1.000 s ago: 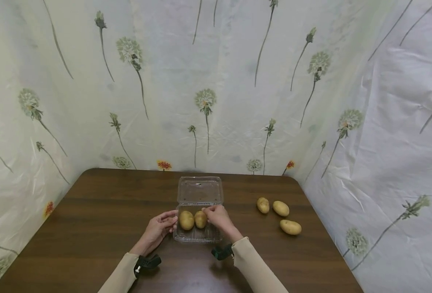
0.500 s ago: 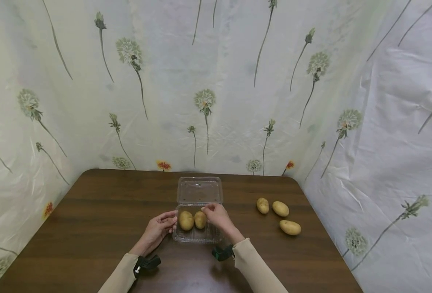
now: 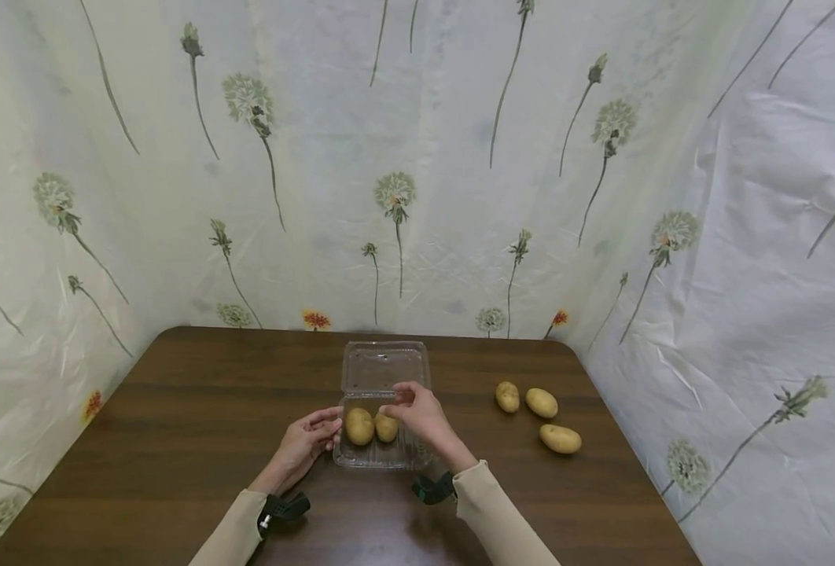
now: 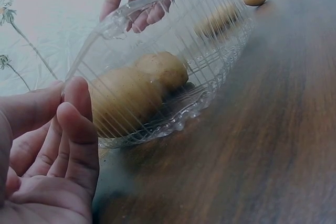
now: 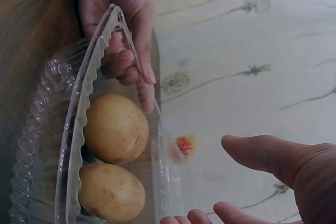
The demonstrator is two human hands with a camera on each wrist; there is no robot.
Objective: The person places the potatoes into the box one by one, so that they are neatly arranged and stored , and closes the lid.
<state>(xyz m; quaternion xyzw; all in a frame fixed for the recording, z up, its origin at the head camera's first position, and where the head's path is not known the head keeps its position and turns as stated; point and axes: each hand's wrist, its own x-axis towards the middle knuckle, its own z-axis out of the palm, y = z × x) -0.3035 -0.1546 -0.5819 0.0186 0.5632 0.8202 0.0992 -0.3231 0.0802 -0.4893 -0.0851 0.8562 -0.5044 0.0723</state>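
A clear plastic clamshell container (image 3: 410, 456) stands on the table with its lid (image 3: 387, 368) folded back. Inside its left part lie two potatoes side by side, a larger one (image 3: 359, 427) and a smaller one (image 3: 387, 428). My left hand (image 3: 303, 446) pinches the container's left rim between thumb and fingertips, as the left wrist view shows. Above the right part of the container hovers my right hand (image 3: 424, 415), thumb and fingers spread apart and holding nothing. In the right wrist view both potatoes sit apart from the right hand's fingers.
Three more potatoes lie on the table to the right: one upright-looking (image 3: 507, 397), one behind (image 3: 542, 402) and one nearer (image 3: 560, 439). The brown wooden table (image 3: 198, 409) ends at a floral curtain (image 3: 453, 259) at the back and right.
My right hand has let go of the smaller potato and risen slightly from it, its fingers spreading. The left hand and the container have stayed in place.
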